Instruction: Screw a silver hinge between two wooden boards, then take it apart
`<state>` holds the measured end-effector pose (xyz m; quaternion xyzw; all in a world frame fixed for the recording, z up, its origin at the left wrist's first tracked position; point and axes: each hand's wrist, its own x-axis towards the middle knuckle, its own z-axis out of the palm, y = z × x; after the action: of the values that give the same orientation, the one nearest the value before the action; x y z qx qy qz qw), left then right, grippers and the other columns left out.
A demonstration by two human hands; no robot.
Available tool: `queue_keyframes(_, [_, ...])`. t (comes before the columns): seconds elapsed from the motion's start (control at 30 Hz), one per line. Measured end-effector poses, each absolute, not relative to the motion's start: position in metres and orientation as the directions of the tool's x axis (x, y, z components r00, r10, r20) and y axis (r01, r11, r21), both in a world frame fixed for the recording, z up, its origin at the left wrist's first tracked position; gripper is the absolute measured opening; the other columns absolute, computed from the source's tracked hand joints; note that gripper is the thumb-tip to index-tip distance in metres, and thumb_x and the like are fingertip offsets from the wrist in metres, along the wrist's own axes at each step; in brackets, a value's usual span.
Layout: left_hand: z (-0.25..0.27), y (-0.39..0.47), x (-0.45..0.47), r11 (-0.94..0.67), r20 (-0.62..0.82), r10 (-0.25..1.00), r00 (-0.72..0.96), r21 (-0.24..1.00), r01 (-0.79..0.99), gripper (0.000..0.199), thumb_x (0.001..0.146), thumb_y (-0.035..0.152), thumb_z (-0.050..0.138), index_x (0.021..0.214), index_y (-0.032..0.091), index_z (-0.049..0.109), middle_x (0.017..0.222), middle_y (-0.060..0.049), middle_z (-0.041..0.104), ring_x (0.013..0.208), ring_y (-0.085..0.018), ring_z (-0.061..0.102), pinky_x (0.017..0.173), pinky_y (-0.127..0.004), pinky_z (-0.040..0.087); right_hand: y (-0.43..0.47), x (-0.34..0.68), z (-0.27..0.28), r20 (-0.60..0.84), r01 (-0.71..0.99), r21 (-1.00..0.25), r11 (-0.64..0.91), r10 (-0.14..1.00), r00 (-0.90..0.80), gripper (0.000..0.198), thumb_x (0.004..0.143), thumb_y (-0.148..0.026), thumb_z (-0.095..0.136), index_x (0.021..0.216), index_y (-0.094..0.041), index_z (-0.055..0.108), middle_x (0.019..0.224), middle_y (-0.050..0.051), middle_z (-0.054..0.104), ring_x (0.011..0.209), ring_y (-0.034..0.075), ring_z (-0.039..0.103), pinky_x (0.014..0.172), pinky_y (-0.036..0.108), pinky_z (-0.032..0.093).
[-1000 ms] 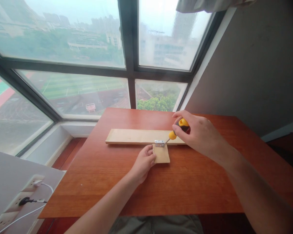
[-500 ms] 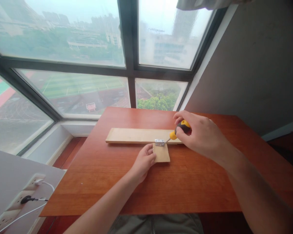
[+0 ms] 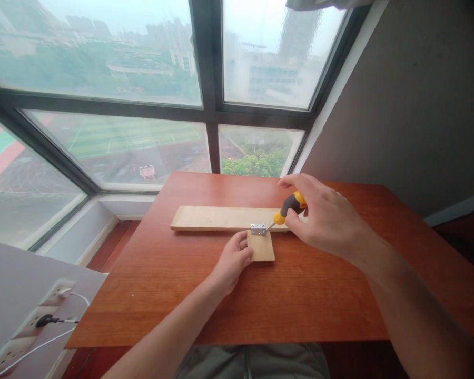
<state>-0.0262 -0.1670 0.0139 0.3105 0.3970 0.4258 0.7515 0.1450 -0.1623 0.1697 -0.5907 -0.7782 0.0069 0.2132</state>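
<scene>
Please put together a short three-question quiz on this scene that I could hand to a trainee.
1. Multiple choice: which hand is on the screwdriver? A) left; B) right; C) both.
2. True or false: the left hand holds the small board, which is nearer the person than the long board.
3. Short answer: at which edge of the small board does the silver metal fitting sit?

Key:
1. B, the right hand.
2. True.
3. The far edge, next to the long board.
</scene>
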Motion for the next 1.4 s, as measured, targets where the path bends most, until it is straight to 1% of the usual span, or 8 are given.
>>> queue_keyframes(0.1, [0.0149,-0.1670,-0.0260,0.444,-0.334,0.887,0.319,0.805,-0.392,0.055,0.064,0.006,0.063,0.118,0.015,0.057,0.107,-0.010,0.070,0.092,-0.020,0.067,0.067,-0.022,0.047,-0.1630,0.1446,0.1700,0.333,0.919,-0.254,0.302,0.919,-0.210,0.036,0.080,-0.029,0.056,0.116,-0.027,0.053,0.120,0.000,0.063,0.080,0.018,0.063,0.065,0.031,0.041])
queue_keyframes(0.27, [0.0160,-0.1670,-0.0253,0.454,-0.343,0.883,0.321,0.799,-0.395,0.055,0.064,0.005,0.062,0.118,0.015,0.055,0.108,-0.011,0.070,0.093,-0.020,0.067,0.069,-0.022,0.049,-0.1589,0.1412,0.1669,0.352,0.965,-0.195,0.173,0.931,-0.096,0.021,0.090,-0.045,0.050,0.099,-0.028,0.058,0.085,-0.002,0.069,0.071,0.021,0.062,0.059,0.032,0.035])
queue_keyframes(0.53, [0.0134,-0.1674,-0.0253,0.439,-0.324,0.890,0.321,0.802,-0.406,0.055,0.064,0.005,0.062,0.117,0.015,0.056,0.111,-0.011,0.070,0.097,-0.021,0.067,0.072,-0.023,0.050,-0.1619,0.1428,0.1697,0.360,0.872,-0.304,0.383,0.894,-0.267,0.034,0.077,-0.020,0.058,0.111,-0.024,0.054,0.114,0.002,0.063,0.083,0.017,0.062,0.070,0.029,0.042])
queue_keyframes(0.77, [0.0130,-0.1675,-0.0252,0.436,-0.329,0.891,0.312,0.809,-0.394,0.056,0.063,0.006,0.063,0.118,0.016,0.057,0.111,-0.011,0.070,0.098,-0.022,0.067,0.070,-0.023,0.049,-0.1581,0.1397,0.1648,0.381,0.940,-0.251,0.231,0.916,-0.124,0.021,0.088,-0.044,0.054,0.093,-0.025,0.058,0.079,-0.001,0.068,0.069,0.019,0.061,0.062,0.031,0.038])
queue_keyframes(0.87, [0.0124,-0.1675,-0.0253,0.437,-0.329,0.891,0.314,0.808,-0.394,0.055,0.063,0.006,0.064,0.117,0.016,0.058,0.111,-0.011,0.070,0.098,-0.022,0.067,0.070,-0.023,0.049,-0.1581,0.1401,0.1646,0.394,0.918,-0.284,0.277,0.907,-0.151,0.014,0.084,-0.029,0.056,0.097,-0.024,0.057,0.090,-0.001,0.068,0.076,0.018,0.062,0.067,0.030,0.041])
queue_keyframes(1.03, [0.0129,-0.1677,-0.0255,0.435,-0.325,0.892,0.314,0.807,-0.400,0.052,0.064,0.007,0.065,0.114,0.016,0.059,0.112,-0.011,0.069,0.099,-0.022,0.066,0.075,-0.025,0.051,-0.1633,0.1408,0.1673,0.381,0.875,-0.301,0.380,0.889,-0.255,0.032,0.077,-0.020,0.058,0.109,-0.024,0.055,0.111,0.003,0.064,0.081,0.017,0.061,0.066,0.028,0.042])
queue_keyframes(1.23, [0.0134,-0.1680,-0.0251,0.436,-0.329,0.893,0.308,0.803,-0.406,0.054,0.064,0.007,0.064,0.117,0.016,0.058,0.112,-0.011,0.069,0.100,-0.022,0.066,0.073,-0.025,0.051,-0.1621,0.1372,0.1654,0.388,0.951,-0.215,0.223,0.913,-0.126,0.020,0.090,-0.043,0.052,0.093,-0.024,0.058,0.077,0.000,0.066,0.060,0.017,0.056,0.056,0.030,0.032])
queue_keyframes(1.4, [0.0128,-0.1677,-0.0249,0.438,-0.327,0.891,0.315,0.801,-0.409,0.052,0.065,0.005,0.063,0.115,0.016,0.058,0.113,-0.011,0.069,0.100,-0.022,0.066,0.074,-0.024,0.051,-0.1618,0.1378,0.1658,0.392,0.907,-0.275,0.320,0.898,-0.198,0.018,0.085,-0.025,0.050,0.102,-0.023,0.056,0.099,0.003,0.067,0.073,0.017,0.060,0.063,0.029,0.038])
